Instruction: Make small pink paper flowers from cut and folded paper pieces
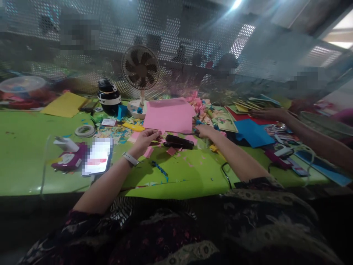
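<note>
A pink paper sheet (168, 115) lies in front of me, its lower edge toward me. My left hand (147, 139), with a white band on the wrist, is closed in a pinch at the lower left edge of this sheet. Just beyond the sheet's lower right corner is my right hand (204, 130), its fingers curled; what they hold, if anything, is hidden. Between both hands rests a black stapler (178, 142), touched by neither. Small pink paper scraps (149, 152) are scattered around it.
A fan (140, 68) and black jar (109, 96) stand behind paper clippings. To the left are a yellow sheet (64, 104), tape roll (85, 131) and lit phone (97, 156). A blue sheet (254, 133) lies right, near another person's arm (306, 129).
</note>
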The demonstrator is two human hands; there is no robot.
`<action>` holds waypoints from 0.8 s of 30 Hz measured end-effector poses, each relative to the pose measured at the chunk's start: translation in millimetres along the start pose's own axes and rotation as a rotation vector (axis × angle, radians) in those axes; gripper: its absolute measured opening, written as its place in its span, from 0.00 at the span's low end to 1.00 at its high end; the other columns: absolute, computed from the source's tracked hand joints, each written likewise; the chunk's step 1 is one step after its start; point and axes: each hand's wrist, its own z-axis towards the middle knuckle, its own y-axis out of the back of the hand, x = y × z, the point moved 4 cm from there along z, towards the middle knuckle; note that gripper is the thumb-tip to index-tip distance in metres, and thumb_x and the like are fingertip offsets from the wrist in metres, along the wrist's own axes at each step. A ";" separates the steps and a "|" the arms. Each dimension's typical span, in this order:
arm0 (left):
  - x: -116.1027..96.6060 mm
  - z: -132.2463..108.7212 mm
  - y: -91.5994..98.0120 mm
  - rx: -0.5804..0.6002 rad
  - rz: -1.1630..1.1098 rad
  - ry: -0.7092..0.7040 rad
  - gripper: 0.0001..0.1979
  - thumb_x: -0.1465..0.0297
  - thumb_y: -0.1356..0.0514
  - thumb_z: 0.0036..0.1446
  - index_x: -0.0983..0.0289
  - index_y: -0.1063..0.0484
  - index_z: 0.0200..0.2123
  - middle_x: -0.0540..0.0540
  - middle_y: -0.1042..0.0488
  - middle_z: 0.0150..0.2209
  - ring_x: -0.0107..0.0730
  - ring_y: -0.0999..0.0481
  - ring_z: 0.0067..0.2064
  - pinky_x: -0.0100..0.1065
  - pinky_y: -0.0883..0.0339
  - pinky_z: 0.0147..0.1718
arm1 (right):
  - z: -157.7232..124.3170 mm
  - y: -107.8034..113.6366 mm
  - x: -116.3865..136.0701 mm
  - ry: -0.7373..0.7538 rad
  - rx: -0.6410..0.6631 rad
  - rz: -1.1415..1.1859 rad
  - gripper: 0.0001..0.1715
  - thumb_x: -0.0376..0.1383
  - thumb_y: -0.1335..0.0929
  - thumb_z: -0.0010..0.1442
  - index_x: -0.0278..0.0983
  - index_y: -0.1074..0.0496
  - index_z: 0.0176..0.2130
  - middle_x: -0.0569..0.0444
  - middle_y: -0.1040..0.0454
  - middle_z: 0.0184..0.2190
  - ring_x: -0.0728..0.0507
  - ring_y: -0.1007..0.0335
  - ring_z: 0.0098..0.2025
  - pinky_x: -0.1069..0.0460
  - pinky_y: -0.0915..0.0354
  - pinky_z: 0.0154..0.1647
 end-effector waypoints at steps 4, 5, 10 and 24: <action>-1.0 -0.4 -0.3 0.014 -0.035 -0.008 0.25 0.54 0.24 0.36 0.66 0.24 0.31 0.52 0.22 0.28 0.25 0.23 0.30 0.27 0.27 0.31 | 14.8 0.3 -2.6 0.021 0.053 -0.047 0.29 0.28 0.28 0.51 0.26 0.26 0.54 0.30 0.25 0.53 0.34 0.25 0.51 0.49 0.33 0.46; -0.9 -0.3 -0.1 0.012 -0.044 -0.010 0.25 0.54 0.23 0.36 0.66 0.24 0.30 0.52 0.22 0.28 0.25 0.23 0.30 0.28 0.27 0.31 | 17.0 0.6 -2.8 0.031 0.071 -0.056 0.28 0.29 0.28 0.50 0.27 0.25 0.53 0.32 0.24 0.51 0.34 0.24 0.50 0.49 0.33 0.45; 2.5 2.8 2.2 0.000 -0.077 -0.019 0.25 0.53 0.24 0.35 0.65 0.25 0.30 0.52 0.22 0.28 0.26 0.23 0.30 0.29 0.27 0.33 | 16.2 4.6 -5.9 0.075 0.085 -0.110 0.29 0.33 0.26 0.48 0.36 0.23 0.52 0.40 0.22 0.50 0.34 0.26 0.51 0.49 0.35 0.46; -3.0 1.3 -1.5 0.016 -0.146 -0.086 0.21 0.55 0.26 0.44 0.66 0.27 0.30 0.52 0.23 0.30 0.27 0.23 0.32 0.30 0.29 0.34 | -26.1 31.5 -37.7 0.080 0.036 -0.177 0.16 0.36 0.32 0.56 0.34 0.22 0.44 0.43 0.19 0.42 0.40 0.24 0.41 0.52 0.43 0.32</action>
